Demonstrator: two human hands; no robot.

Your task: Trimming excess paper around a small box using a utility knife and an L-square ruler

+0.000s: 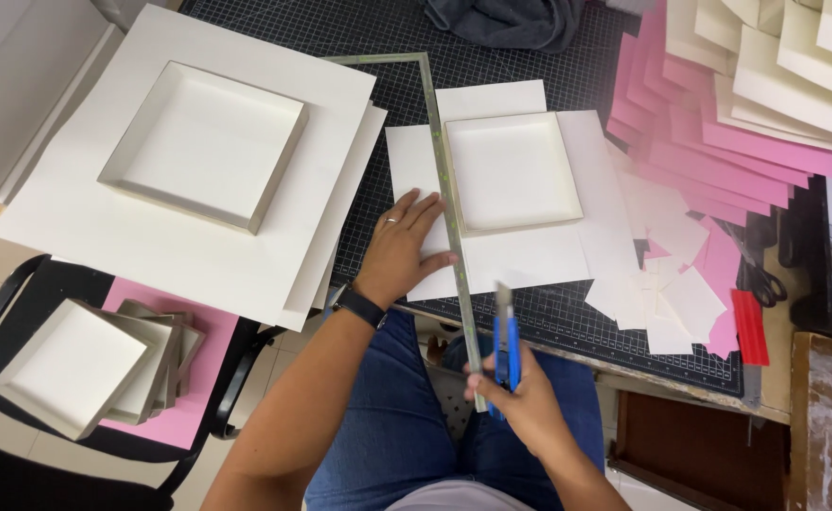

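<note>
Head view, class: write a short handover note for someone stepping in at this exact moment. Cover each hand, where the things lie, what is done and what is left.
Left hand: flat on the white sheet, pressing the metal square ruler down.
Right hand: grip shut on the blue utility knife, blade out, held off the near table edge, not touching the sheet.
Shallow white box sits on the sheet on the cutting mat, right of the ruler.
Done: ruler lined up along the box's left side.
Left: no cut can be seen along the ruler yet.
</note>
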